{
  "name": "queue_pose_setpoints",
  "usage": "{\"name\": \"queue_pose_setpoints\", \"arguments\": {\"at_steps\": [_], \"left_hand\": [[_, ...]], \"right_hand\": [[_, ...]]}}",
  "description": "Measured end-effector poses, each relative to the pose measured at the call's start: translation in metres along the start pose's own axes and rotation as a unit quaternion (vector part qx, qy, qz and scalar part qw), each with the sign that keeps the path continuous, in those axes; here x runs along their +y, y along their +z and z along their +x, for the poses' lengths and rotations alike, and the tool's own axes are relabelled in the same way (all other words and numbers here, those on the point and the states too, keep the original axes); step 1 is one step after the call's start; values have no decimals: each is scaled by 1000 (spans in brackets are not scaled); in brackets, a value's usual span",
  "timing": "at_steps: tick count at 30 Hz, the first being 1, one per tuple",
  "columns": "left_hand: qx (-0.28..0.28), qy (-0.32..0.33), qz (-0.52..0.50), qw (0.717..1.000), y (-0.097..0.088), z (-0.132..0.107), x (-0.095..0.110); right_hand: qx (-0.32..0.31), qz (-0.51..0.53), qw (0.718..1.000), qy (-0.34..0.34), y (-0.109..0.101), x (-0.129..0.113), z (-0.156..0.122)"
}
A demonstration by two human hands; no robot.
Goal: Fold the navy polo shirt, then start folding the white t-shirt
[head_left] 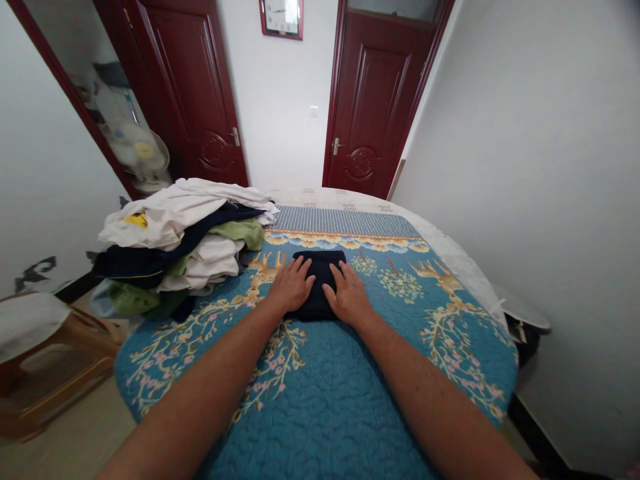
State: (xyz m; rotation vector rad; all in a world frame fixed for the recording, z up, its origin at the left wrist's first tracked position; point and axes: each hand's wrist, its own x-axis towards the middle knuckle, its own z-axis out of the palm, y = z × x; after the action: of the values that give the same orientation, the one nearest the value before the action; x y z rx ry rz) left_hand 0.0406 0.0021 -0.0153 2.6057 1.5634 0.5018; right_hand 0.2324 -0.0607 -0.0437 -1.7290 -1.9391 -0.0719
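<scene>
A dark navy garment (320,293), folded into a compact rectangle, lies on the patterned blue cloth (325,393) over the table. My left hand (292,285) rests flat on its left side, fingers stretched toward the far edge. On its right side lies my right hand (349,293), palm down with the fingers apart. Both hands press on top of the cloth and neither grips it. What kind of garment it is cannot be made out. Left of my hands, a loose pile of clothes (200,233) in white, navy and green is heaped on the table.
A wooden stool (65,343) with a pale seat stands at the left of the table, and a round-topped seat (525,315) at the right. Behind are two dark red doors (373,100), a wall clock (281,15) and a fan (140,148). A white wall (550,167) runs along the right.
</scene>
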Motion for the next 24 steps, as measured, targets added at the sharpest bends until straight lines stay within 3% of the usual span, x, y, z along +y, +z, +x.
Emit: {"name": "queue_pose_setpoints", "arguments": {"at_steps": [3,11,19,24], "left_hand": [[-19,-57,12,998,14,4,-9],[14,-45,1,999,17,2,-16],[4,-51,0,999,18,3,-15],[8,-58,-1,998,18,2,-15]], "right_hand": [[-2,10,1000,5,1,3,2],[60,33,998,-15,-10,4,32],[-24,5,1000,16,23,1,67],[-31,12,999,8,19,5,71]]}}
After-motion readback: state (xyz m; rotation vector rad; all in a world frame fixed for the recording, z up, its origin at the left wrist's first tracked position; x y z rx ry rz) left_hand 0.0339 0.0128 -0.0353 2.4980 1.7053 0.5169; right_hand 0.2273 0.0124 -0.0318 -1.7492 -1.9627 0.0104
